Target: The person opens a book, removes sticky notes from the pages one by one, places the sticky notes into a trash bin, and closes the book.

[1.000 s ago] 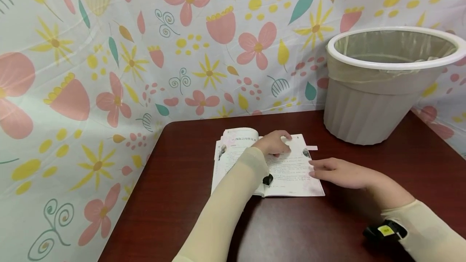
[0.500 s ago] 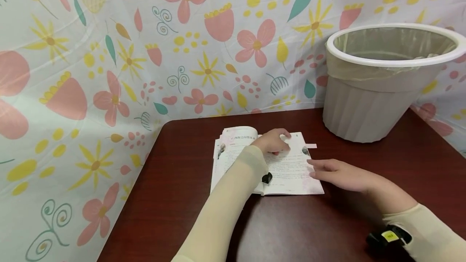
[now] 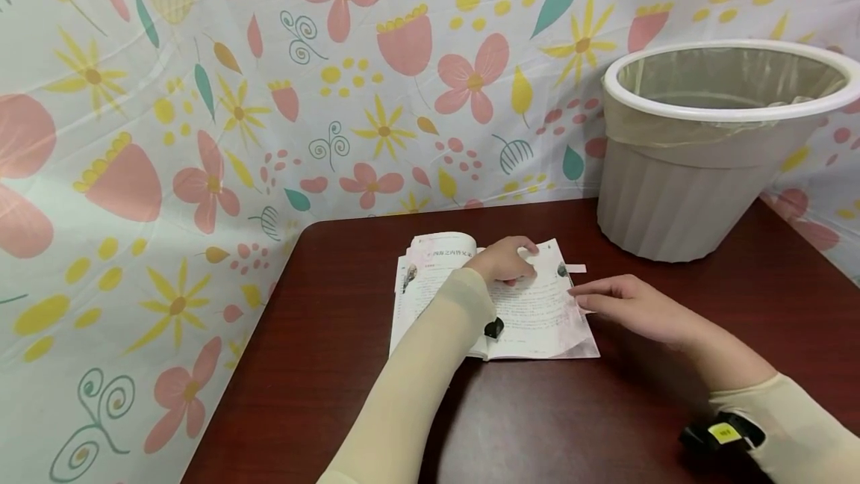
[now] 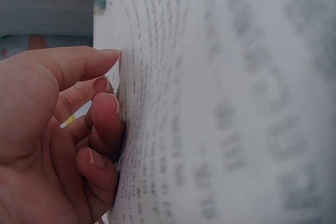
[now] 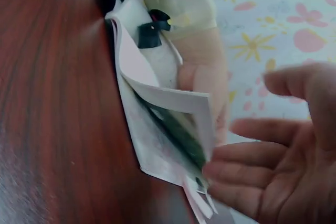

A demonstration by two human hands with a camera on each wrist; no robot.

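Observation:
An open book (image 3: pixel 531 323) with printed pages lies on the table. My left hand (image 3: pixel 502 261) rests on the upper part of its right page; in the left wrist view its fingers (image 4: pixel 105 121) are loosely bent, fingertips against the paper. At the book's right edge is my right hand (image 3: pixel 641 311), fingers nearly straight. In the right wrist view its fingertips touch the edge of raised pages (image 5: pixel 173 98), while the thumb (image 5: pixel 289 83) stands apart from them. Below the raised pages a lower page with a dark green picture (image 5: pixel 181 137) shows. A paper strip (image 3: pixel 576 268) sticks out of the right side.
A grey bin (image 3: pixel 672 193) with a white rim and a clear liner stands at the table's back right. Behind the dark red-brown table (image 3: pixel 322 305) hangs a flower-patterned curtain (image 3: pixel 383 95). A black wrist device (image 3: pixel 719 435) sits at the right cuff.
My right hand has moved slightly up at the page edge, and the right page's outer edge has lifted, baring a lower page at the bottom corner. The left hand stays in place.

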